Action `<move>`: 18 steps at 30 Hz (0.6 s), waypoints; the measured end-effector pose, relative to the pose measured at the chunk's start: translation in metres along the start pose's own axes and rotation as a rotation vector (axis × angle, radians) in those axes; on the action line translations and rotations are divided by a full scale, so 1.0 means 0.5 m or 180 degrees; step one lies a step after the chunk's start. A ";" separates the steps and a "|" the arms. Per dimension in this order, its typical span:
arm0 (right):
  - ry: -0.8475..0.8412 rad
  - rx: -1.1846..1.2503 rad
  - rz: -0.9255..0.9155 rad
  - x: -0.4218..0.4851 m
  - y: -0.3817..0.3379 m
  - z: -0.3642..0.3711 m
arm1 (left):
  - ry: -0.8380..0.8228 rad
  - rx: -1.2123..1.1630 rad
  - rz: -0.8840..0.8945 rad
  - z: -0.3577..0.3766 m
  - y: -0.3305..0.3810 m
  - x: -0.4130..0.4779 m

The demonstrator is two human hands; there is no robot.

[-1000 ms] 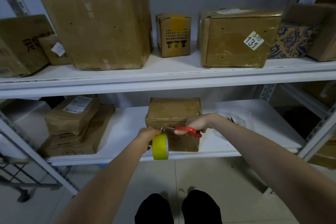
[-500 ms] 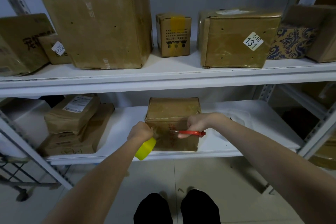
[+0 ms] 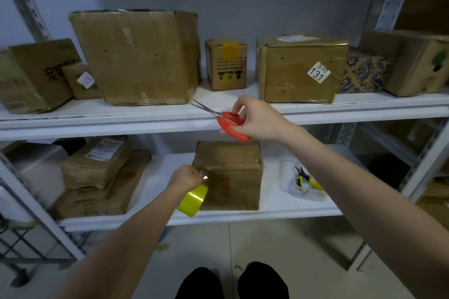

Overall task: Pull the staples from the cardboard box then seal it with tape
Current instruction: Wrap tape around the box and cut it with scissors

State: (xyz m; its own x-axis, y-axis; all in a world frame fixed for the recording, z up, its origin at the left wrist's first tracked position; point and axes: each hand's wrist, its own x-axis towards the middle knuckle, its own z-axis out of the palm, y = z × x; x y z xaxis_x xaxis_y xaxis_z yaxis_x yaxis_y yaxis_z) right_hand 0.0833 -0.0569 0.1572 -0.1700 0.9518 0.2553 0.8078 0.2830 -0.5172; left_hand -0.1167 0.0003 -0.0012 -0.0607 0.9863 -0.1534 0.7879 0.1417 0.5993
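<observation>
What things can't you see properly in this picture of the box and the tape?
- Head view: any staples on the box are too small to tell.
- The end of the tape is hidden under the left hand; only part of the yellow tape roll shows.
- The tool on the lower shelf is blurred inside a clear wrapper.
- The right hand covers part of the scissors handles.
</observation>
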 end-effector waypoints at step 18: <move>0.0868 -0.1125 0.0364 0.148 -0.018 0.030 | -0.0127 -0.0224 -0.0007 -0.037 -0.042 0.003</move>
State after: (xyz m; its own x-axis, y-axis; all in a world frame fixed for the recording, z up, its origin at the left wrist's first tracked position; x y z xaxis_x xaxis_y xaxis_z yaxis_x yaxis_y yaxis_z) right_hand 0.0550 0.0130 0.1685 0.0480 0.8953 0.4428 0.9637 0.0751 -0.2562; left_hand -0.1445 0.0002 0.0005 -0.0368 0.9820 -0.1850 0.7427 0.1508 0.6524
